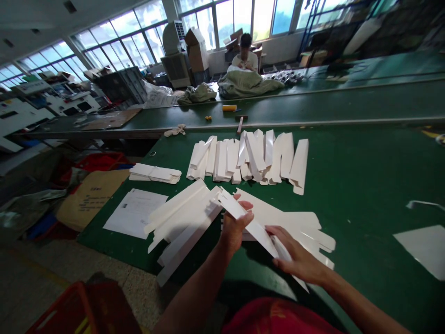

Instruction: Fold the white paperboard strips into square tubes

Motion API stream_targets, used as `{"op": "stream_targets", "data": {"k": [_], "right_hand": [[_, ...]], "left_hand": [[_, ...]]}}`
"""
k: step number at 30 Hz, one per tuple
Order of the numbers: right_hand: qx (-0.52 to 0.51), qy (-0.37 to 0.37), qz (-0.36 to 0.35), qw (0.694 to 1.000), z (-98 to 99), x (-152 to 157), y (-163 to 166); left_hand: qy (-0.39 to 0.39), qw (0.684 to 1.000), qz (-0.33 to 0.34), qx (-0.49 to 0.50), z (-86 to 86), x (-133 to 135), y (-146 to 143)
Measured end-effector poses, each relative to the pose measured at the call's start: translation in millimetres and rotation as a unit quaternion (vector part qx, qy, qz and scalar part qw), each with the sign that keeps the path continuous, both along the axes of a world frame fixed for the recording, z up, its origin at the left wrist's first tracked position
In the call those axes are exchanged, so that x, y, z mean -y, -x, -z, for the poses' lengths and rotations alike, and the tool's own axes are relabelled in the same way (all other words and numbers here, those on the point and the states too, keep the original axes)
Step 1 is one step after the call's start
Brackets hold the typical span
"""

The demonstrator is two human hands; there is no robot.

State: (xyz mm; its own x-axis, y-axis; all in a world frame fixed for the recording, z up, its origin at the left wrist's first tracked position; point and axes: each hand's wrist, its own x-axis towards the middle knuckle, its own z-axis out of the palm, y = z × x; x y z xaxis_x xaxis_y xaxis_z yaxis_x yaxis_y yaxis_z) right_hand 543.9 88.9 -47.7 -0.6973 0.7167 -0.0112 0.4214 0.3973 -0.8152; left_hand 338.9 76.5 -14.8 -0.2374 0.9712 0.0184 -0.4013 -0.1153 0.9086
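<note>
A long white card strip (255,227) is held slantwise above the green table (365,185), gripped at two places. The left hand (234,227) is clenched round its upper stretch, thumb on top, fingers wrapped underneath and hidden. The right hand (297,260) clasps its lower stretch, fingers laid along the card; the strip's near end runs on past that hand (where it stops is hard to make out). Just beneath both grips lies a flat stack of white cards (299,227), partly covered by the hands. Left of the left hand sprawls a loose heap of long folded strips (181,222), and further left a printed sheet (135,212). Beyond the grip, a row of folded white pieces (250,157) stands overlapped. Far off across the table sits another person (245,55), hands indistinct.
</note>
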Motion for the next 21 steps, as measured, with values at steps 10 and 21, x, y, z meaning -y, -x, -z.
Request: {"op": "stream_targets", "data": {"k": [10, 21], "right_hand": [[-0.104, -0.096, 0.166, 0.976, -8.9, 16.1, 61.9], [-0.079, 0.045, 0.197, 0.976, -11.5, 4.4, 56.3]], "left_hand": [[-0.012, 0.985, -0.075, -0.157, -55.7, 9.2, -21.2], [-0.019, 0.979, -0.153, -0.131, -97.9, -10.4, -28.0]]}}
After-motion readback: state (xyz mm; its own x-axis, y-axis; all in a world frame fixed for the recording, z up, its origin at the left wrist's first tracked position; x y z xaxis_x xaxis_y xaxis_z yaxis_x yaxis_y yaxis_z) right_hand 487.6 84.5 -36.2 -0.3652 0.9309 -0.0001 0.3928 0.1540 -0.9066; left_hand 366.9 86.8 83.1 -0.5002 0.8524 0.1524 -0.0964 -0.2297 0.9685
